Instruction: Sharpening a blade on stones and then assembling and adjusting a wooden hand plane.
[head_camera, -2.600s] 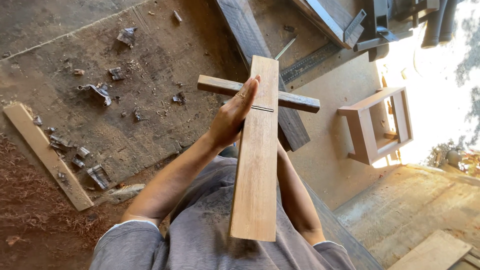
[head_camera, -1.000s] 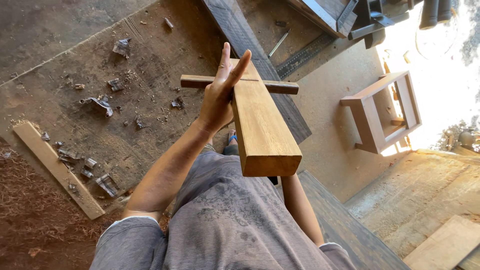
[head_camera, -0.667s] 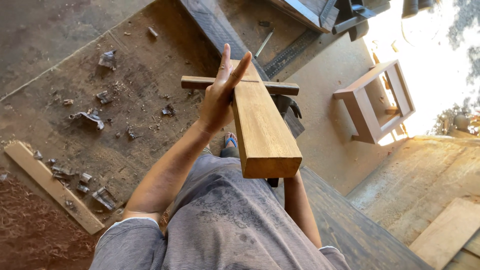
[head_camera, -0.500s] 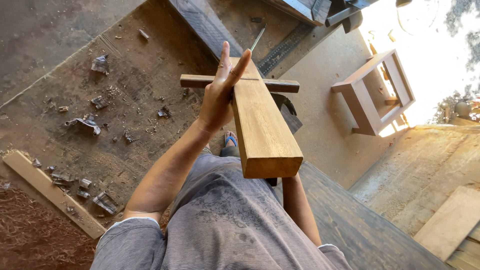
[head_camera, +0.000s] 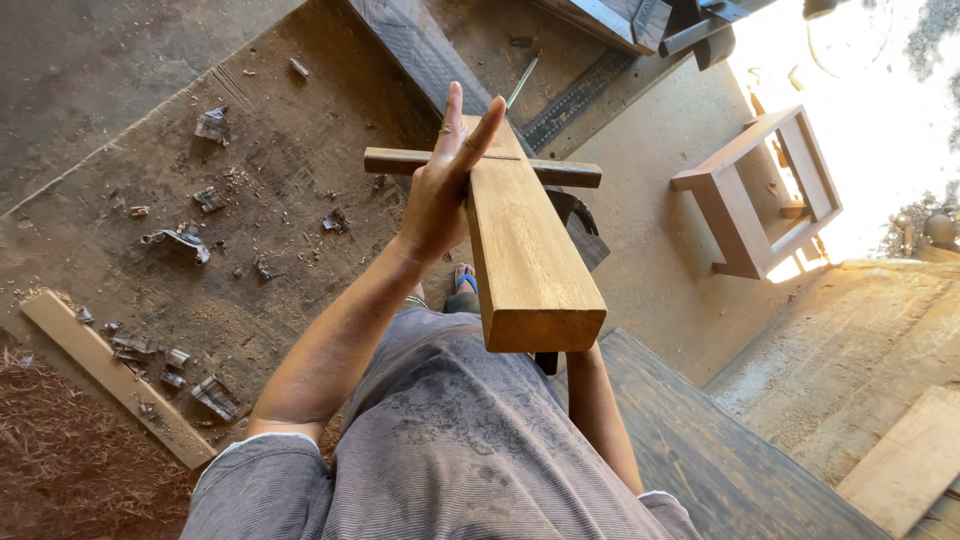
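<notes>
A long wooden block (head_camera: 525, 260) with a thin dark cross bar (head_camera: 560, 173) through its far end is held up in front of me, its near end facing the camera. My left hand (head_camera: 440, 195) lies flat against the block's left side, fingers straight and pointing away. My right forearm (head_camera: 600, 420) runs up under the block's near end; the right hand itself is hidden beneath the wood. A grey shirt (head_camera: 470, 450) fills the bottom of the view, and a foot in a blue sandal (head_camera: 462, 290) shows below the block.
On the dirt floor lie wood chips (head_camera: 180, 240) and a loose plank (head_camera: 110, 385) at the left. A dark heavy beam (head_camera: 420, 50) runs away ahead. A small wooden stool frame (head_camera: 760, 195) stands at the right, with boards (head_camera: 910, 460) at the lower right.
Since the oldest frame the block's near end has swung up toward the camera and the left fingers have straightened. Over the last second hand and block have held still; only the view shifted.
</notes>
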